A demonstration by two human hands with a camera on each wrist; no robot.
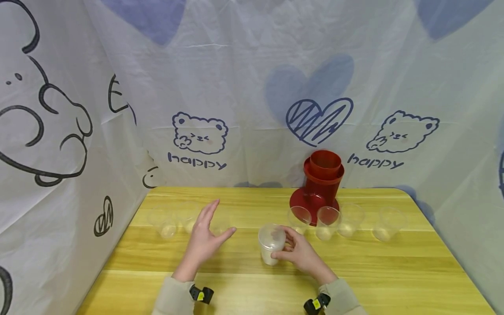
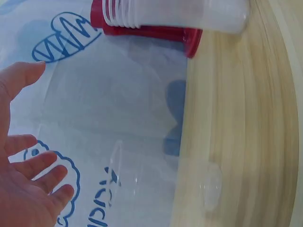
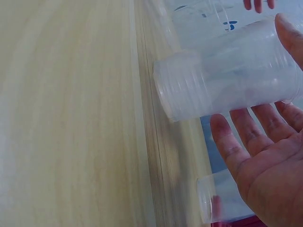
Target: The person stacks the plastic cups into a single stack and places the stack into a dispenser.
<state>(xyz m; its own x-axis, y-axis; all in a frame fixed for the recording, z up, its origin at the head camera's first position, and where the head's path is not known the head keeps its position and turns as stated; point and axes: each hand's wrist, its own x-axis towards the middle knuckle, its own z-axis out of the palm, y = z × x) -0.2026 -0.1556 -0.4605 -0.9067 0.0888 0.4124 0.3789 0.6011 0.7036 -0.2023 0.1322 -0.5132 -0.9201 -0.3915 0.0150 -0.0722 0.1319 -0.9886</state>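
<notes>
A stack of clear plastic cups [image 1: 271,247] stands near the middle of the table, its rims upward. My right hand [image 1: 303,255] holds it from the right, thumb on the near side and fingers behind. In the right wrist view, the nested cups [image 3: 222,78] lie between the thumb and the fingers [image 3: 232,142]. My left hand [image 1: 204,240] is raised on the left with fingers spread and nothing in it. Close by it are clear cups, one of them just beyond its thumb [image 1: 221,225]. The left wrist view shows the left palm [image 2: 28,194] empty.
A red plastic cylinder [image 1: 322,188] on a round base [image 1: 296,202] stands at the back right. Several single clear cups stand in front and right of it, including one cup [image 1: 387,227] far right. Another cup [image 1: 167,228] is far left. A printed cloth [image 1: 252,87] hangs behind the table.
</notes>
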